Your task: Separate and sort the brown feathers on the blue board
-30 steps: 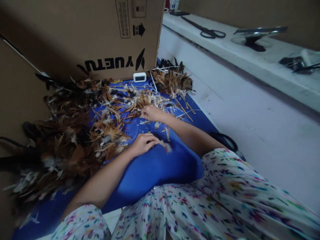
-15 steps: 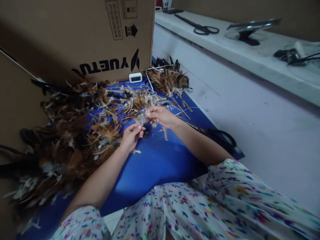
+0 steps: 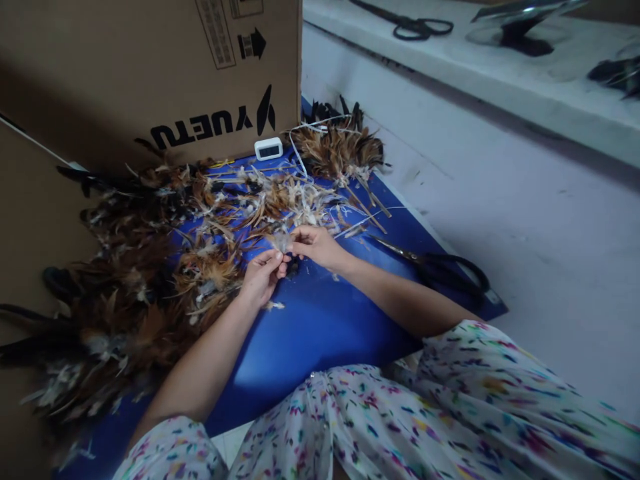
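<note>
A: Logging the head view. I see the left hand (image 3: 261,277) and the right hand (image 3: 314,244) meeting just left of frame centre, above the blue mat (image 3: 320,327). Both pinch one small pale feather tuft (image 3: 283,241) between thumb and fingertips; the tuft sits between the two hands, lifted slightly off the mat.

B: Grip state?

A: Both hands are closed narrow on the tuft. Left thumb on top, fingers curled under. Right hand fingers bunched at the tuft's right end. I cannot tell whether a quill runs through it; too small.

B: Surroundings?

A: A loose scatter of brown and white feathers (image 3: 280,200) lies on the mat just above the hands. A denser, darker feather pile (image 3: 125,293) fills the left of the frame, near the left forearm. A tied feather bundle (image 3: 340,150) with thin sticks lies upper centre. One stray white bit (image 3: 274,306) rests on the mat just below the left hand.

B: Other items?

A: Black-handled scissors (image 3: 440,267) lie on the mat's right edge, beside the right forearm, apart from the hands. A small white clock (image 3: 269,148) stands against the cardboard box (image 3: 150,73), which takes up the upper left. A second pair of scissors (image 3: 415,27) lies on the white ledge (image 3: 500,87) at the top right. Floral fabric (image 3: 425,413) covers the lower frame.
</note>
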The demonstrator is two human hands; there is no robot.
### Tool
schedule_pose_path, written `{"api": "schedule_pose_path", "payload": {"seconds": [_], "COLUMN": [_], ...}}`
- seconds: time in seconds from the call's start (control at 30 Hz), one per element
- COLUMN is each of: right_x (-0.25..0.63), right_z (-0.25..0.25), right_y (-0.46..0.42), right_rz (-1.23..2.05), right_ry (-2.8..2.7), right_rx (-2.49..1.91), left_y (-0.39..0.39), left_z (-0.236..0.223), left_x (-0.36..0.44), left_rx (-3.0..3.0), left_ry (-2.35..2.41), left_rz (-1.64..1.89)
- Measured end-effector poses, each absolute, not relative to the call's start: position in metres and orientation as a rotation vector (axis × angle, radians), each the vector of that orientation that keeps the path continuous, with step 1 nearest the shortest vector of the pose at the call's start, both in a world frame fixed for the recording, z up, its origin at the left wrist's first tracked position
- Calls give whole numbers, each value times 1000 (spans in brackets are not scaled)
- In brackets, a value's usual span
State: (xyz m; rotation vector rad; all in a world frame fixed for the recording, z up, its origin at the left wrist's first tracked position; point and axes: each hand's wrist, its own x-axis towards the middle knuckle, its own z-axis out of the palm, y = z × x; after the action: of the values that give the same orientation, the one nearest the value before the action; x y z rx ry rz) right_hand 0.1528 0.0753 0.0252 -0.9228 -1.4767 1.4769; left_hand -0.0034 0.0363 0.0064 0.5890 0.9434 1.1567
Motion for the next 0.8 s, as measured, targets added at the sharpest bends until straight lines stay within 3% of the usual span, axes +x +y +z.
{"api": "schedule_pose_path", "payload": {"seconds": [0.8], "right_x": [151], "right_z": [12], "right_y": [74], "right_rz": [1314], "right_ry": [-1631], "right_rx": [-752], "left_y": [38], "left_z": [8], "left_x": [-7], "left_rx": [643], "left_ry": [1003], "left_rz": [1093]}}
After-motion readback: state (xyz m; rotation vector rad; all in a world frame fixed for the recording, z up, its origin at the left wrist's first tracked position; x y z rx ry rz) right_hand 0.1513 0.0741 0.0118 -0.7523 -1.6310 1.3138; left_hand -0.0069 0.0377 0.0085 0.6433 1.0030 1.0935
